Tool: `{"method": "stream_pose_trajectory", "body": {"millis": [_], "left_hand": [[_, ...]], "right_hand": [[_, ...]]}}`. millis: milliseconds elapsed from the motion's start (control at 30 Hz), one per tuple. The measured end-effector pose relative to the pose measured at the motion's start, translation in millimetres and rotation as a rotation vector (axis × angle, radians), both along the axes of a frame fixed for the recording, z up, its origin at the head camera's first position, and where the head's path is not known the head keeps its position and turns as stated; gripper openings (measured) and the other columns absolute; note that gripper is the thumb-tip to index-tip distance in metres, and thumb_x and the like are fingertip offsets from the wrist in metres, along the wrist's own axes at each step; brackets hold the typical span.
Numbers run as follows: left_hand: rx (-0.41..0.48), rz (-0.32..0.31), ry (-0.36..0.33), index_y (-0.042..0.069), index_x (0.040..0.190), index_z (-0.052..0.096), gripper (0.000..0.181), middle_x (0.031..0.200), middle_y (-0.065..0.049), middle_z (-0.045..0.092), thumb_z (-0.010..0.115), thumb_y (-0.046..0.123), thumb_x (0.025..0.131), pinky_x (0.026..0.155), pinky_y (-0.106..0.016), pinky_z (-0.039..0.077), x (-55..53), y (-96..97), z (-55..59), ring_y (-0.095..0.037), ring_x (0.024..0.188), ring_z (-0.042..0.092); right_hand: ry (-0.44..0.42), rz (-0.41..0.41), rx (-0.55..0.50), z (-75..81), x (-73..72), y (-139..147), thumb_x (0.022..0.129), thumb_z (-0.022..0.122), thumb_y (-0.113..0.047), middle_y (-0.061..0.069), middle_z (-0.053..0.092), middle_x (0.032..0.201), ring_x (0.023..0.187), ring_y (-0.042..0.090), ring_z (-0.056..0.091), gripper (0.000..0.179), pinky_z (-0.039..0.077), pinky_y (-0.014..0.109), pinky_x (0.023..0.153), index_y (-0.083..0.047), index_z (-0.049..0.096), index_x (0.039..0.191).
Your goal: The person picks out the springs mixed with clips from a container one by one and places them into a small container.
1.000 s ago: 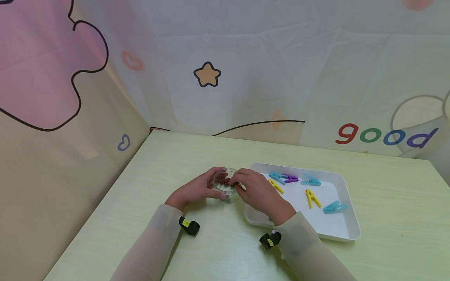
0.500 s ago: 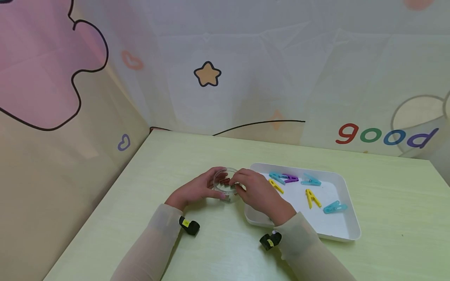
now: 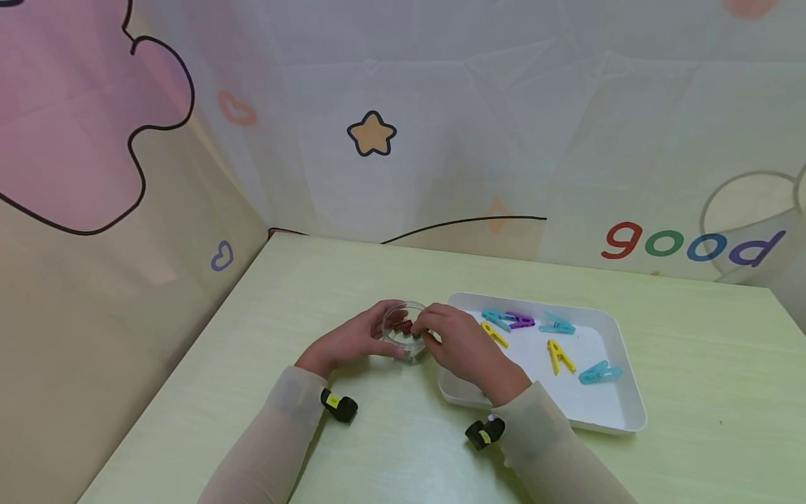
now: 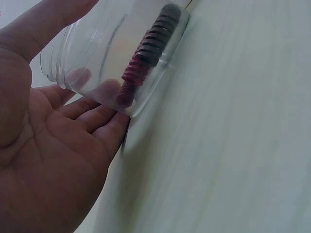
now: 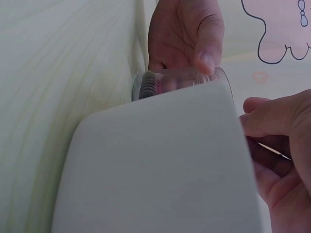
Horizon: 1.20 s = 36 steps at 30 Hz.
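Observation:
My left hand [image 3: 355, 339] grips a clear plastic jar [image 4: 109, 39], thumb on the near side and fingers behind. Dark and red coil springs [image 4: 155, 39] lie along the jar's bottom in the left wrist view. My right hand [image 3: 466, 346] is at the jar's open mouth, its fingers bent over the rim. In the right wrist view its thumb and forefinger [image 5: 272, 119] come close together, partly behind the tray wall; I cannot tell if they pinch something. Right of the jar stands a white tray [image 3: 611, 413], with my right hand reaching over its left end.
In the tray lie several plastic clothespins: yellow clothespins [image 3: 560, 355], light blue clothespins [image 3: 599, 372] and a purple clothespin [image 3: 520, 320]. A printed cloth wall [image 3: 466, 140] stands behind the pale table [image 3: 302, 294]. Each sleeve carries a small black camera [image 3: 340, 406].

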<state>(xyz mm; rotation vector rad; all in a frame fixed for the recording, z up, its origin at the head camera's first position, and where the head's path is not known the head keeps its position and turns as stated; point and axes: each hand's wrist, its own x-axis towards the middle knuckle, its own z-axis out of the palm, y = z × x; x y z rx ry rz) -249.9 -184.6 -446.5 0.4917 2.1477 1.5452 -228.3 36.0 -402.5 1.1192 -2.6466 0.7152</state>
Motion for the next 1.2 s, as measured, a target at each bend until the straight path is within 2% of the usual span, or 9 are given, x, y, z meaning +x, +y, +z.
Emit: {"method": "stream_pose_trajectory", "body": {"millis": [233,333,433,600,867,1200], "left_hand": [[-0.002,-0.009,-0.013,0.019,0.140,0.024,0.079,0.147,-0.010,0.032,0.072,0.017,0.078,0.113,-0.043,0.021,9.2,3.2,18.0,-0.022,0.138,0.026],[-0.003,-0.009,-0.015,0.019,0.140,0.025,0.079,0.147,-0.010,0.032,0.072,0.018,0.077,0.113,-0.042,0.021,11.3,3.7,21.3,-0.022,0.138,0.025],[-0.005,-0.013,-0.010,0.019,0.140,0.025,0.079,0.147,-0.010,0.032,0.073,0.019,0.077,0.114,-0.043,0.020,11.5,3.6,21.4,-0.022,0.138,0.025],[-0.010,-0.014,-0.006,0.019,0.140,0.025,0.080,0.147,-0.010,0.031,0.073,0.020,0.077,0.114,-0.043,0.020,10.8,3.4,20.0,-0.021,0.138,0.025],[-0.001,-0.022,0.001,0.018,0.139,0.026,0.080,0.146,-0.011,0.032,0.074,0.020,0.076,0.113,-0.043,0.021,10.1,3.4,19.3,-0.022,0.138,0.026],[-0.007,-0.010,0.005,0.018,0.139,0.026,0.081,0.146,-0.011,0.034,0.075,0.020,0.074,0.113,-0.042,0.021,9.6,4.7,20.8,-0.022,0.137,0.027]], "right_hand": [[0.005,-0.002,-0.023,0.2,1.5,3.2,0.083,0.063,-0.010,-0.009,0.063,0.094,0.090,0.008,0.059,0.013,0.052,0.026,0.081,-0.021,0.067,0.090],[0.027,0.000,-0.047,0.7,2.4,6.8,0.082,0.063,-0.007,-0.008,0.063,0.095,0.090,0.010,0.060,0.016,0.052,0.027,0.079,-0.019,0.068,0.091],[0.038,-0.009,-0.051,1.7,2.7,10.4,0.081,0.063,-0.006,-0.007,0.064,0.097,0.092,0.011,0.061,0.018,0.052,0.029,0.081,-0.019,0.068,0.093],[0.006,-0.031,-0.020,3.6,3.1,16.7,0.082,0.064,-0.009,-0.007,0.063,0.101,0.097,0.012,0.060,0.019,0.051,0.030,0.085,-0.020,0.066,0.098],[0.018,-0.029,-0.012,5.4,3.6,27.3,0.081,0.063,-0.009,-0.006,0.062,0.101,0.094,0.011,0.060,0.021,0.051,0.030,0.083,-0.019,0.065,0.099],[-0.029,-0.038,-0.001,6.3,5.8,38.9,0.081,0.063,-0.011,-0.008,0.061,0.100,0.093,0.011,0.059,0.019,0.051,0.029,0.083,-0.020,0.063,0.097]]}}
